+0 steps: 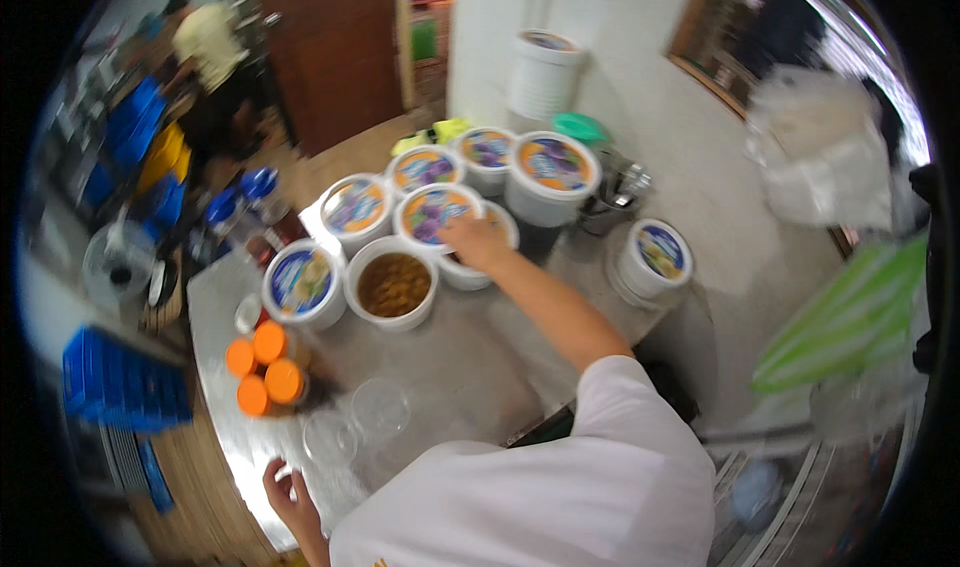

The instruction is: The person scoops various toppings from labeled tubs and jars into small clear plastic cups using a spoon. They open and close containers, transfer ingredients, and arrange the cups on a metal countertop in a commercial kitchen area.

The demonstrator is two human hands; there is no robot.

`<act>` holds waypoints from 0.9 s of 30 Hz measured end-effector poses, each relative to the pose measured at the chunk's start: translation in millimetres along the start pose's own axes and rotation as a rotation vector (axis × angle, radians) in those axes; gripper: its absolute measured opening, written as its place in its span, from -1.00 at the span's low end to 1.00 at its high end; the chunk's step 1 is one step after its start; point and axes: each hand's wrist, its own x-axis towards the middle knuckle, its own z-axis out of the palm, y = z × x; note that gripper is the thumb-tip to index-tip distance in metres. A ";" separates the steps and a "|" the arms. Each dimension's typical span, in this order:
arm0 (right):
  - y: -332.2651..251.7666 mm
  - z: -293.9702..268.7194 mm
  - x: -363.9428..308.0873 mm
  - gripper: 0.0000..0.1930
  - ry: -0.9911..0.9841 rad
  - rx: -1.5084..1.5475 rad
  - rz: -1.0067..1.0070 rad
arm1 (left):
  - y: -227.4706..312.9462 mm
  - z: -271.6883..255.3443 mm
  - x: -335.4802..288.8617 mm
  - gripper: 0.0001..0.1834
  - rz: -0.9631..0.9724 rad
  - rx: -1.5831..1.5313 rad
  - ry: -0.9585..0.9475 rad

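Observation:
My right hand (475, 243) reaches across the metal table and grips the right edge of a printed tub lid (436, 210); some of its fingers are hidden. Under that hand stands a white tub (470, 277), with something dark showing inside its rim. Just to the left is an open white tub of brown chunky food (396, 285). My left hand (293, 502) hovers by the table's near left edge, fingers loosely bent and apart, holding nothing. Closest to it are two clear round plastic pieces (330, 439), with orange-lidded jars (285, 380) farther off.
Lidded white tubs (301, 280) crowd the far half of the metal table (455, 377). One tub (655, 257) stands alone at right. A metal container of utensils (612, 202) is beside the wall. A person (212, 57) bends near blue and yellow bins at far left.

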 end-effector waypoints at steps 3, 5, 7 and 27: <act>2.0 -4.6 -10.1 -0.66 -0.086 0.043 0.068 | -6.8 1.2 15.5 -0.57 0.043 0.045 -0.059; 0.7 -44.3 -30.9 -0.77 0.099 0.234 0.019 | -11.9 2.4 23.8 -0.59 0.041 0.056 -0.062; 27.7 -69.1 -54.7 -0.83 0.282 0.466 0.136 | 21.6 4.5 15.0 -0.51 0.032 0.159 -0.083; 303.9 -28.0 -108.6 -0.39 0.135 0.040 1.307 | 67.2 22.8 27.9 -0.70 0.187 0.441 0.013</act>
